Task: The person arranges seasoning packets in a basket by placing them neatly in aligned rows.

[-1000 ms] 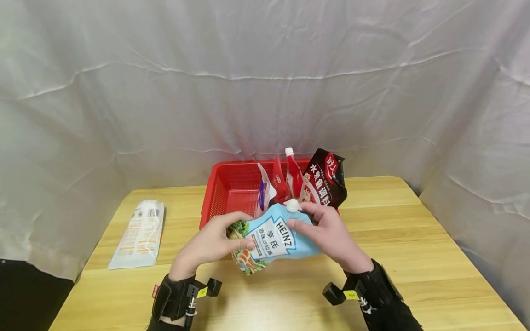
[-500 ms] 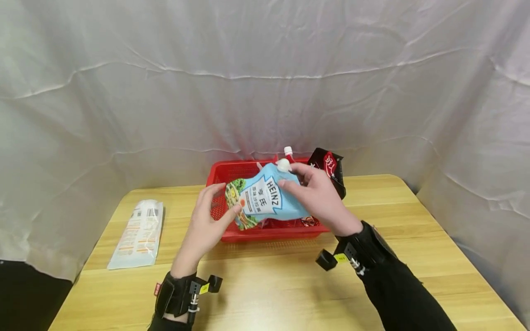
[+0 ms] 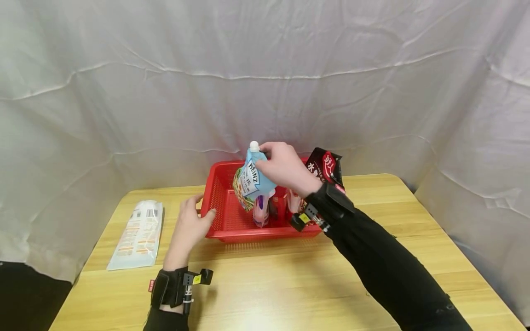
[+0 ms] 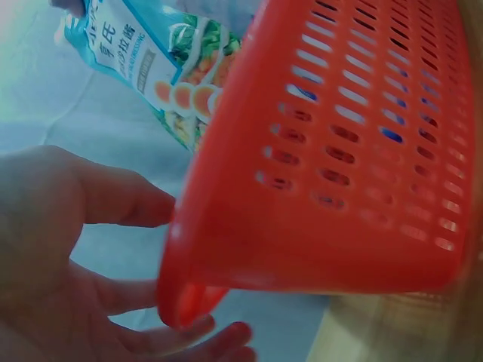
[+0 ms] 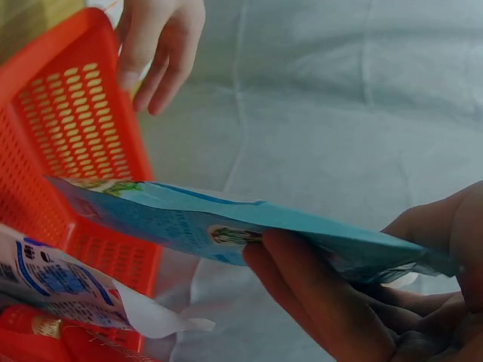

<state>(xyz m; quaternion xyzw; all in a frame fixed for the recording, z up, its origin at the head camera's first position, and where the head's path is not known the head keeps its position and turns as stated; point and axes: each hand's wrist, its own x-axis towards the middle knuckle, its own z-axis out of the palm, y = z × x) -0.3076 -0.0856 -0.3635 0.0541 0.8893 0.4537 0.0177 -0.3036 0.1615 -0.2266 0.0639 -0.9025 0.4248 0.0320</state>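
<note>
A light-blue Heinz salad dressing pouch (image 3: pixel 253 177) with a white cap is held above the red basket (image 3: pixel 215 232). My right hand (image 3: pixel 285 168) pinches it near the capped top, thumb in front. In the right wrist view, fingers (image 5: pixel 302 294) lie against the pouch's printed face, and its lower end hangs over the basket. At the basket's left side, my left hand (image 3: pixel 190 227) holds the rim between thumb and fingers. The left wrist view shows the thumb (image 4: pixel 136 197) touching the rim, with the other fingers around its corner.
Inside the basket's right part stand a purple-and-white pouch (image 3: pixel 261 211), red packages partly hidden by my right arm, and a black seasoning bag (image 3: pixel 325 163) leaning over the rim. A clear-and-white packet (image 3: pixel 138 234) lies on the wooden table (image 3: pixel 265 294) at left. A grey curtain hangs behind.
The right hand has carried the pouch up and left over the basket, turning it more upright. My left hand has let go of the pouch and moved left onto the basket's rim.
</note>
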